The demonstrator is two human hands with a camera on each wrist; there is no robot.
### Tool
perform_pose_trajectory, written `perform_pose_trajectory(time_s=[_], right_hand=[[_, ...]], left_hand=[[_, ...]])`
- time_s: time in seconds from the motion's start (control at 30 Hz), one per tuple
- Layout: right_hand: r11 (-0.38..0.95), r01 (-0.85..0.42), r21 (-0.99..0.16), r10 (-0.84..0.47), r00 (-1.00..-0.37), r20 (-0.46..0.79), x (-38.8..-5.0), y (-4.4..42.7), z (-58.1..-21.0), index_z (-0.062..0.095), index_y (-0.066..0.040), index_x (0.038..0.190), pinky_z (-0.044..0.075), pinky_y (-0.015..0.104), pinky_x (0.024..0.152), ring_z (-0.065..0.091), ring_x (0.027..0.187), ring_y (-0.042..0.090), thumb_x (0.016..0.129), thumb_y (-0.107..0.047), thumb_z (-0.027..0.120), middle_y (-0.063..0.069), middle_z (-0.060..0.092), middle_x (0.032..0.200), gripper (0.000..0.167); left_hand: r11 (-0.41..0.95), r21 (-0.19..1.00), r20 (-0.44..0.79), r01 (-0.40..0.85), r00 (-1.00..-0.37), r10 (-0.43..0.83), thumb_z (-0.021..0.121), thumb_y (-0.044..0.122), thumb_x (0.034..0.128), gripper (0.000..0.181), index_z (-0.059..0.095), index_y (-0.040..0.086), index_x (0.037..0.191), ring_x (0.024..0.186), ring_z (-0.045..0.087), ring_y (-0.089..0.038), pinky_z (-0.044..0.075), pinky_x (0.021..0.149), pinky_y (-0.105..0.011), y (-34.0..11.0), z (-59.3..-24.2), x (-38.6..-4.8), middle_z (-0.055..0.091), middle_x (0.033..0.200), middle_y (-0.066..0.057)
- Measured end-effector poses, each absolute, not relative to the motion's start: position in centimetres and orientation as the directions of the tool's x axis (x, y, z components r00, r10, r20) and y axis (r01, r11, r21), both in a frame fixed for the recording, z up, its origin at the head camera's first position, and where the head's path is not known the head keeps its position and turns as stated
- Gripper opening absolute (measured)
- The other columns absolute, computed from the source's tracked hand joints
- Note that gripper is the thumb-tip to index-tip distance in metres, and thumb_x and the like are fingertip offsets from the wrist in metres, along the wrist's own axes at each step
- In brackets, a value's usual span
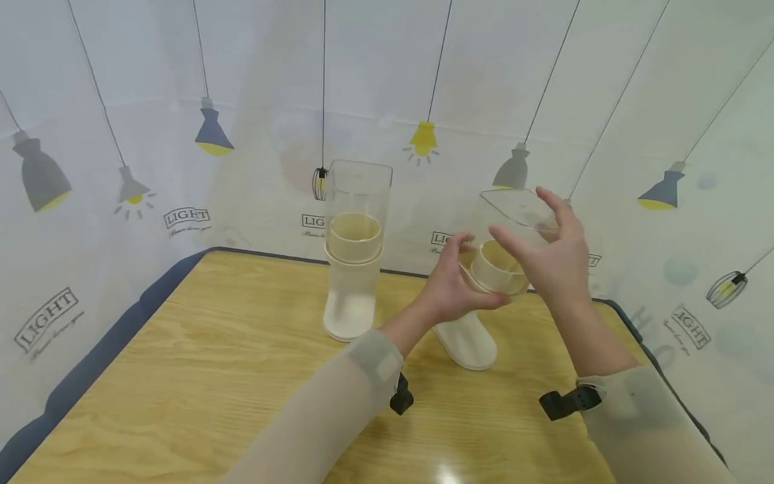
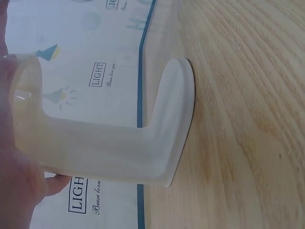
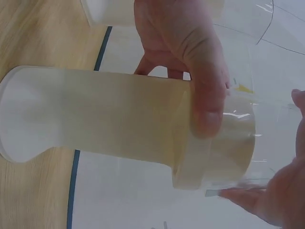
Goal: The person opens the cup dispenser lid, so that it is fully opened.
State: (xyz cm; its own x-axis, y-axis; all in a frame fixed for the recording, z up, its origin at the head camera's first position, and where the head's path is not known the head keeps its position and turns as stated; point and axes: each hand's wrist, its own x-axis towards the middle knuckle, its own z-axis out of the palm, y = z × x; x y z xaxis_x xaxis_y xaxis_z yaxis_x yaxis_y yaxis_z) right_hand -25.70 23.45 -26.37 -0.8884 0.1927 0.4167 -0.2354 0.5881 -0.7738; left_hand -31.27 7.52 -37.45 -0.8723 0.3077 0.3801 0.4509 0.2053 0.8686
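In the head view, my left hand (image 1: pixel 453 282) grips the upper ring of a white stand (image 1: pixel 468 339) with a flat, rounded foot. The left wrist view shows this stand (image 2: pixel 109 148) upright, its foot (image 2: pixel 177 105) on the table. My right hand (image 1: pixel 559 259) holds a clear container (image 1: pixel 514 205) from above, thumb and fingers spread around its walls. In the right wrist view, the container's lower end surrounds the pale collar (image 3: pixel 233 138) of the stand. My left thumb (image 3: pixel 208 121) lies across that collar. The container's far side is partly hidden by my hands.
A second white stand (image 1: pixel 351 302), topped by a clear container (image 1: pixel 359 181), stands upright to the left on the wooden table (image 1: pixel 211 376). Behind the table's dark edge (image 1: pixel 272 253) hangs a pale cloth (image 1: pixel 260 154) printed with lamps.
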Motion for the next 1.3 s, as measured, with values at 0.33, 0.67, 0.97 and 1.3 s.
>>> perform_pose_trajectory(time_s=[0.33,0.67,0.97,1.3], right_hand=[[0.598,-0.262,-0.757,0.195,-0.869,0.455,-25.7,22.7,-26.8,0.062,-0.031,0.154,0.059,0.052,0.105,0.064,0.14,0.032,0.092,-0.049,0.087,0.002,0.049,0.168,0.069],[0.635,-0.238,-0.735,0.218,-0.858,0.465,-26.3,22.9,-26.7,0.065,-0.033,0.152,0.06,0.052,0.103,0.071,0.132,0.036,0.092,-0.051,0.086,0.004,0.055,0.164,0.066],[0.617,-0.2,-0.761,0.225,-0.882,0.415,-26.1,22.9,-26.2,0.062,-0.035,0.155,0.059,0.052,0.104,0.067,0.138,0.037,0.092,-0.056,0.083,0.006,0.05,0.169,0.069],[0.69,-0.272,-0.67,0.204,-0.816,0.541,-25.7,22.1,-26.7,0.069,-0.03,0.15,0.059,0.044,0.098,0.07,0.127,0.035,0.09,-0.05,0.086,0.014,0.056,0.156,0.065]], left_hand=[[0.221,0.86,0.388,0.46,-0.871,0.301,0.105,0.033,0.0736,0.12,0.027,0.024,0.165,0.139,0.057,-0.022,0.052,0.114,-0.042,7.6,-37.5,-31.2,0.053,0.158,-0.009],[0.222,0.872,0.365,0.437,-0.881,0.301,0.105,0.035,0.0737,0.121,0.026,0.024,0.166,0.137,0.058,-0.021,0.052,0.113,-0.042,7.6,-37.7,-31.3,0.053,0.158,-0.008],[0.219,0.874,0.359,0.434,-0.88,0.31,0.105,0.037,0.0726,0.122,0.027,0.028,0.166,0.138,0.058,-0.023,0.052,0.114,-0.043,7.4,-37.3,-31.3,0.053,0.159,-0.007],[0.213,0.868,0.371,0.449,-0.871,0.323,0.105,0.035,0.0724,0.121,0.028,0.026,0.166,0.137,0.06,-0.022,0.053,0.112,-0.041,7.2,-37.5,-31.5,0.056,0.158,-0.008]])
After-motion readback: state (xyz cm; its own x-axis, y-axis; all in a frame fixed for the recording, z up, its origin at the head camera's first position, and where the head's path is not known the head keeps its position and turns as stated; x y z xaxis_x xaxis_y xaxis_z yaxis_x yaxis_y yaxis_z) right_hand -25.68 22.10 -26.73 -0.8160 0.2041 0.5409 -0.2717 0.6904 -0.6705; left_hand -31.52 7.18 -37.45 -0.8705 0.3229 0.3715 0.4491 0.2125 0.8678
